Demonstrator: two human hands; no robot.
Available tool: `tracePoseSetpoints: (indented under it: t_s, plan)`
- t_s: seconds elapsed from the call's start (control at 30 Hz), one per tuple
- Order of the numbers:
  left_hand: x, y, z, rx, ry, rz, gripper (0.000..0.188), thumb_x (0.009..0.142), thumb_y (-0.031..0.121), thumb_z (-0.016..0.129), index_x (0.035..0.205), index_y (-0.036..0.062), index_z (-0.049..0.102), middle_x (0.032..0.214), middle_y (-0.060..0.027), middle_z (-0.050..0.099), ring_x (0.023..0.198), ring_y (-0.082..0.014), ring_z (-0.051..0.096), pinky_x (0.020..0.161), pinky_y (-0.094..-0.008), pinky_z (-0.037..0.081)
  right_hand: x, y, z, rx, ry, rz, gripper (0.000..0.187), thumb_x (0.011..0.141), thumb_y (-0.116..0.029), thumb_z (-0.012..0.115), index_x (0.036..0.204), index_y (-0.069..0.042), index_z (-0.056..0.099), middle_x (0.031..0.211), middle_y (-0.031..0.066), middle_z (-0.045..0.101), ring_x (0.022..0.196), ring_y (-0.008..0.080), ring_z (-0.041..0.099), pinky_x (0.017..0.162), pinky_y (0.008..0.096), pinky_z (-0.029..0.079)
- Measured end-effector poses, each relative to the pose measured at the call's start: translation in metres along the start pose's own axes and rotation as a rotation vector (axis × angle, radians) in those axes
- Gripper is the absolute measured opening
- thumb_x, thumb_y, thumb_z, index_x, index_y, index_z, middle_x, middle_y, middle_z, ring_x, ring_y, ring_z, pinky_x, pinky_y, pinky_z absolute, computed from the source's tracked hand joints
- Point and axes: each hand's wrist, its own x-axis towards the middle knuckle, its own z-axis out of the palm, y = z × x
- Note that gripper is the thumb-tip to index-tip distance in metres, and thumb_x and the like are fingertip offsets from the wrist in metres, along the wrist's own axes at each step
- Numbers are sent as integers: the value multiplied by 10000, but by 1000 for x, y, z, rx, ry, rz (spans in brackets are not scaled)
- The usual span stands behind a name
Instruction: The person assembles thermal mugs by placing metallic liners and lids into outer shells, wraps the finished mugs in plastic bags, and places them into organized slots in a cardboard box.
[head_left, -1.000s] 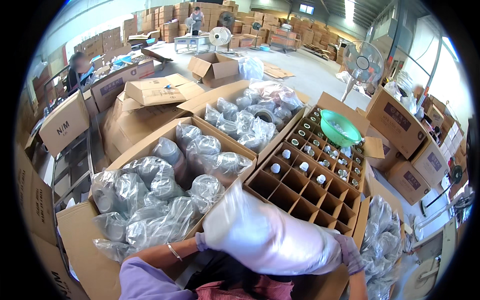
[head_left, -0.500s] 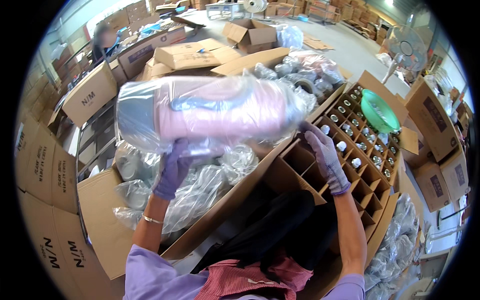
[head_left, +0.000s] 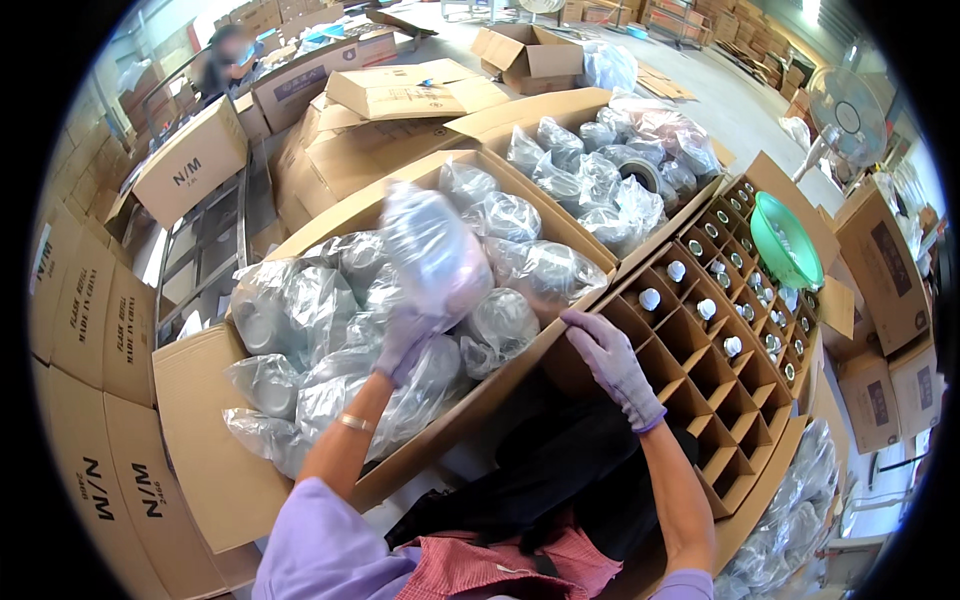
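Note:
My left hand [head_left: 405, 345], in a grey-lilac glove, is closed around the lower end of a pink and blue flask [head_left: 435, 245] in a clear plastic bag. The flask is tilted and blurred by motion, above an open carton [head_left: 196, 425] full of bagged flasks [head_left: 510, 318]. My right hand [head_left: 612, 362], gloved too, has its fingers stretched out, the tips at that carton's right edge. Beside it stands a box with cardboard dividers [head_left: 690, 385], some of its cells holding silvery glass bottles or liners, several with white tops [head_left: 707, 309].
A green plastic bowl [head_left: 785, 240] rests on the divided box. Behind is another carton of bagged items [head_left: 600, 175]. Stacked cartons [head_left: 90, 340] stand at left, a metal frame [head_left: 205, 245] beside them. A standing fan [head_left: 845, 110] is at far right. Another person [head_left: 228, 60] is at far left.
The bagged flask has swung from lying sideways before me to a steeper tilt, end-on over the carton. My left hand moved right and down with it; my right hand moved left and down slightly.

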Motion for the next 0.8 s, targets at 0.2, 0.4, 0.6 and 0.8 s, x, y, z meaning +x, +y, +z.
tracePoseSetpoints:
  t_s: [0.2,0.4,0.6,0.8]
  plan:
    - [98,-124,52,10,-21,-297,166,830,160,693,881,2,697,776,-27,656,662,-136,582,559,-321,449,95,-34,76,-242,144,-511,515,811,-314,712,1273,-120,594,1348,200,498,1215,397,485,1001,506,409]
    - [89,-94,47,980,-402,179,120,843,93,614,877,47,720,867,-122,708,752,-246,654,676,-338,512,146,51,150,-860,-100,-375,561,891,-509,551,1371,-220,513,1506,99,365,1325,358,404,1032,602,347]
    - [88,-2,13,99,151,-26,231,922,122,519,1030,-31,654,906,-93,678,838,-140,586,727,-308,478,124,65,151,-730,-82,-107,608,897,-516,543,1412,-210,437,1532,46,340,1281,361,443,1017,595,375]
    - [154,-117,3,116,354,-572,386,844,284,557,1044,-16,693,987,-193,695,885,-304,662,812,-390,514,111,57,161,-682,-54,-45,681,871,-566,553,1440,-219,411,1532,45,343,1221,349,481,960,614,409]
